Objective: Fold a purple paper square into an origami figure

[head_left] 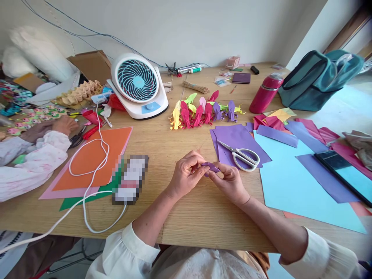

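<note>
Left hand (187,170) and right hand (232,185): grip narrow, both pinching small purple paper piece (213,167) between them, above desk (186,223), left of white-handled scissors (246,159). For clean handling: thumbs close together, light even pressure; thin paper probably crumples if squeezed hard.
</note>
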`<act>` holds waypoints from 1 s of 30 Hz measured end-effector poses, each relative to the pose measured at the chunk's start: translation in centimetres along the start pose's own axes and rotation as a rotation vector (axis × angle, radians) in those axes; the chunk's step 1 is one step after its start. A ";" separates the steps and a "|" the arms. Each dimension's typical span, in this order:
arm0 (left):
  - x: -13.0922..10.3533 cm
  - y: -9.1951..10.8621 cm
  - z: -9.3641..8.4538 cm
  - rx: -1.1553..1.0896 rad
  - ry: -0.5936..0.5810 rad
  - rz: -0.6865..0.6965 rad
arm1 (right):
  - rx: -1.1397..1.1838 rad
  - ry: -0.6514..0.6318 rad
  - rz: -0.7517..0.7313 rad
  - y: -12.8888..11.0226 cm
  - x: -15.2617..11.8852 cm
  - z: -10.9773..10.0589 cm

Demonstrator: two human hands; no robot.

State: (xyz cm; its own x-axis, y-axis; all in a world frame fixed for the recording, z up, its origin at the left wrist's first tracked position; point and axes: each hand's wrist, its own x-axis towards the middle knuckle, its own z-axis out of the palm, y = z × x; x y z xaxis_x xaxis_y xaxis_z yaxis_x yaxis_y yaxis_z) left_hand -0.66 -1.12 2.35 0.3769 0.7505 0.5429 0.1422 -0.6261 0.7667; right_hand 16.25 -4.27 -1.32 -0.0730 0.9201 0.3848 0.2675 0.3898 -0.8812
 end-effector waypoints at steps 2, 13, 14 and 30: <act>0.0 -0.2 0.2 -0.012 0.013 -0.041 | 0.030 -0.018 0.069 -0.1 0.1 0.1; -0.5 -1.5 0.9 -0.172 0.093 -0.304 | 0.363 -0.029 0.330 0.1 0.2 1.0; -0.4 -1.5 0.8 -0.160 0.092 -0.305 | 0.373 -0.037 0.335 0.1 0.3 1.0; -0.3 -1.0 1.0 -0.078 0.003 -0.410 | 0.311 -0.116 0.339 0.4 0.2 1.2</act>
State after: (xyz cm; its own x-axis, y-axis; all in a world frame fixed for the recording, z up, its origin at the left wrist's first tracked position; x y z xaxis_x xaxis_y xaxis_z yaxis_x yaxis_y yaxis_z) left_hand 0.01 -0.91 1.10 0.3010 0.9348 0.1884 0.2103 -0.2578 0.9430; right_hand 15.20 -3.83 -1.92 -0.1430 0.9888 0.0435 -0.0040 0.0434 -0.9991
